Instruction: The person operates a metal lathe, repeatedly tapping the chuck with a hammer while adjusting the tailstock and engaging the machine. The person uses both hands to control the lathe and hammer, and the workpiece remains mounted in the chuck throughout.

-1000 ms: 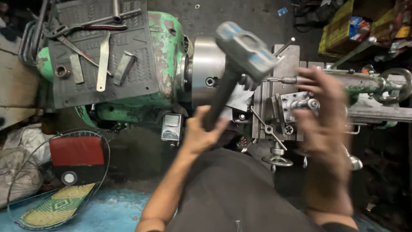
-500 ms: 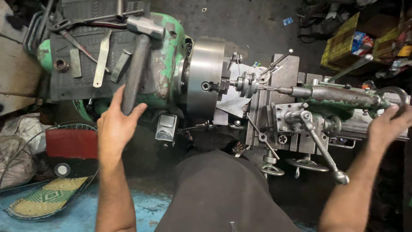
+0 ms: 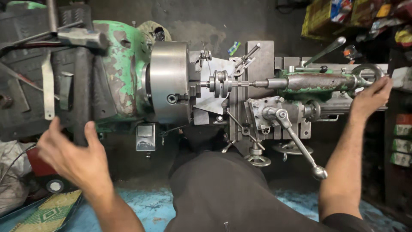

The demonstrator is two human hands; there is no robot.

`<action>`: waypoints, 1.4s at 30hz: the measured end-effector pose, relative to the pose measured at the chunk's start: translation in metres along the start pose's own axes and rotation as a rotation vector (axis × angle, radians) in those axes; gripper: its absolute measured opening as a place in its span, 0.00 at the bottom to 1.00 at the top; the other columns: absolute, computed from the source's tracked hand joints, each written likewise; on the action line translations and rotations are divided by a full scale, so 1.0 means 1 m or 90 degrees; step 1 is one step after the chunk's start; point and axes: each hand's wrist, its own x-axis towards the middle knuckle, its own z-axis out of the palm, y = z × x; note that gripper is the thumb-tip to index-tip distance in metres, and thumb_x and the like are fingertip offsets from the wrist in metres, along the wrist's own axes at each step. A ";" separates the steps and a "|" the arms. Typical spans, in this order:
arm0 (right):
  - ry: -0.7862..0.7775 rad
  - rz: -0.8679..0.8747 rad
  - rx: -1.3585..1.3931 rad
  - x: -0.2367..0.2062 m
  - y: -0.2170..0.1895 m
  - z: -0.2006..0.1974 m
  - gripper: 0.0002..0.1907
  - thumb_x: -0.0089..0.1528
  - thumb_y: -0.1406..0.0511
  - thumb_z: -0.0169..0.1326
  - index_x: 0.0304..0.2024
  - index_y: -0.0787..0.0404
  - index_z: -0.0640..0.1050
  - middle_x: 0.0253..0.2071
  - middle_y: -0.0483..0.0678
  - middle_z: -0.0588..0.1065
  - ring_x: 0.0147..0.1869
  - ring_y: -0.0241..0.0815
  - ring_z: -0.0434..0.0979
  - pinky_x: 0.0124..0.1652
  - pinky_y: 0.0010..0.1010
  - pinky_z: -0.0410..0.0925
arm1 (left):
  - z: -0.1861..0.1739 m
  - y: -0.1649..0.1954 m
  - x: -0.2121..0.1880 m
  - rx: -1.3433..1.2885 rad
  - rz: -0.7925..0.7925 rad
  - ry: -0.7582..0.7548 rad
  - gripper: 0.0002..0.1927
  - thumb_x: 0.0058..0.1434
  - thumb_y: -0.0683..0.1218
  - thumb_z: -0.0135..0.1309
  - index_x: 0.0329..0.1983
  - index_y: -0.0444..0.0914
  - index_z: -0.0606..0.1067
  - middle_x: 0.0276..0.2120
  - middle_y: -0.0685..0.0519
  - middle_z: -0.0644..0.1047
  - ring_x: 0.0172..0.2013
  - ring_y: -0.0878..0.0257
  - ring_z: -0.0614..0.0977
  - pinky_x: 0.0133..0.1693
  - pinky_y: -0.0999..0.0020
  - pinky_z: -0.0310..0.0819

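A hammer (image 3: 81,73) with a dark handle and steel head lies on the green lathe headstock (image 3: 122,73), head pointing away from me. My left hand (image 3: 73,157) is open just below the handle's end, fingers spread on either side of it. My right hand (image 3: 370,95) reaches to the far right and grips the ring-shaped tailstock handwheel (image 3: 359,72). The rusty tailstock (image 3: 317,81) points its centre at a small stepped metal part (image 3: 221,83) sticking out of the steel chuck (image 3: 169,86).
Flat wrenches and tools (image 3: 47,90) lie on the dark tray at left. The carriage (image 3: 266,111) carries a long ball-ended lever (image 3: 300,144) that juts toward my legs. Coloured boxes (image 3: 326,17) are stacked at the upper right. A patterned mat (image 3: 47,212) lies on the blue floor.
My left hand carried the hammer from over the chuck to the headstock, laid it down and let go. My right hand moved right to the tailstock handwheel.
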 end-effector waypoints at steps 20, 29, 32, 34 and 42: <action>-0.114 0.022 0.070 -0.012 -0.040 0.088 0.13 0.68 0.75 0.51 0.54 0.67 0.77 0.44 0.54 0.81 0.48 0.44 0.84 0.49 0.35 0.74 | 0.202 -0.055 -0.158 -0.188 -0.286 -0.232 0.15 0.78 0.50 0.52 0.56 0.33 0.77 0.49 0.37 0.78 0.51 0.40 0.80 0.53 0.51 0.74; -0.111 -0.019 0.115 -0.011 -0.047 0.087 0.12 0.61 0.80 0.45 0.41 0.72 0.79 0.36 0.53 0.80 0.40 0.42 0.83 0.43 0.31 0.73 | 0.219 -0.089 -0.167 -0.349 -0.178 -0.243 0.23 0.60 0.49 0.68 0.55 0.33 0.77 0.50 0.41 0.78 0.47 0.48 0.80 0.47 0.58 0.75; -0.105 -0.020 0.099 -0.012 -0.042 0.089 0.14 0.59 0.80 0.45 0.42 0.70 0.80 0.35 0.53 0.81 0.38 0.41 0.83 0.41 0.30 0.74 | 0.216 -0.085 -0.162 -0.361 -0.196 -0.255 0.26 0.57 0.50 0.70 0.55 0.34 0.77 0.50 0.42 0.78 0.48 0.50 0.80 0.48 0.59 0.75; -0.105 -0.022 0.109 -0.012 -0.040 0.089 0.15 0.59 0.81 0.44 0.41 0.70 0.80 0.35 0.52 0.81 0.38 0.41 0.84 0.41 0.29 0.74 | 0.213 -0.081 -0.159 -0.359 -0.196 -0.255 0.28 0.55 0.50 0.72 0.55 0.34 0.77 0.50 0.43 0.78 0.48 0.51 0.80 0.49 0.59 0.75; -0.102 -0.030 0.100 -0.014 -0.029 0.092 0.15 0.59 0.81 0.43 0.39 0.71 0.81 0.35 0.52 0.81 0.38 0.40 0.84 0.40 0.29 0.75 | 0.203 -0.070 -0.150 -0.375 -0.269 -0.296 0.32 0.52 0.53 0.73 0.55 0.34 0.75 0.50 0.45 0.77 0.43 0.54 0.80 0.44 0.61 0.76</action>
